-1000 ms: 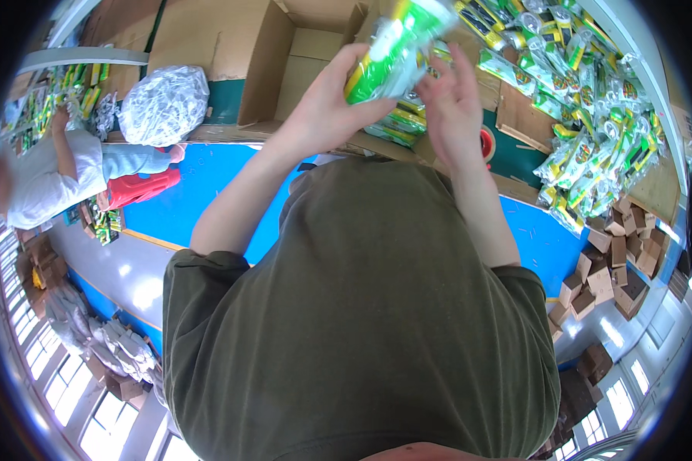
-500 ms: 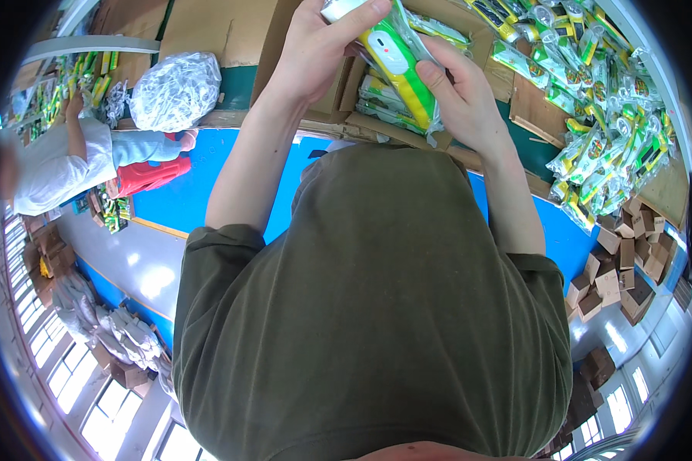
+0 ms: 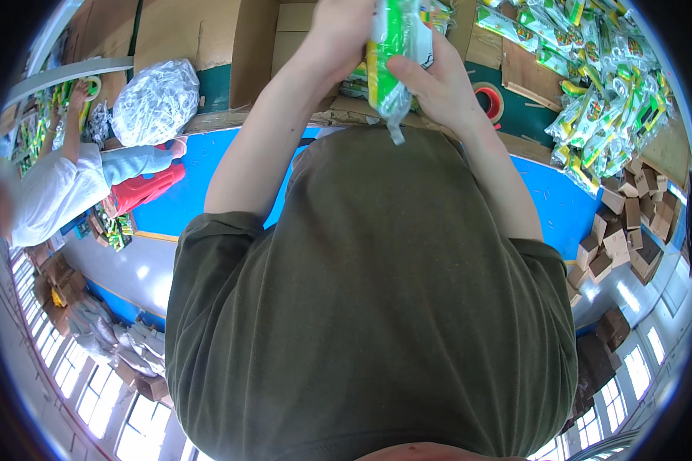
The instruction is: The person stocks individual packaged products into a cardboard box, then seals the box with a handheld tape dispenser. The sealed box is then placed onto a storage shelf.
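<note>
A slim, tube-like package [image 3: 384, 65] in glossy clear plastic, green with a yellow edge and a white patch, is up at the top of the view, above the open cardboard carton [image 3: 252, 58]. Its long axis runs nearly straight up and down the picture, the loose, crinkled film tail pointing toward the wearer's chest, the upper end cut off by the frame. The right hand [image 3: 443, 81] grips its right side, thumb laid flat across the front. The left hand [image 3: 341, 38] meets its upper left side; blurred and cropped there, its closure I cannot tell. Nearby lie a smooth red tape roll [image 3: 487, 104] and a heap of crinkly film-wrapped packages [image 3: 600, 115].
</note>
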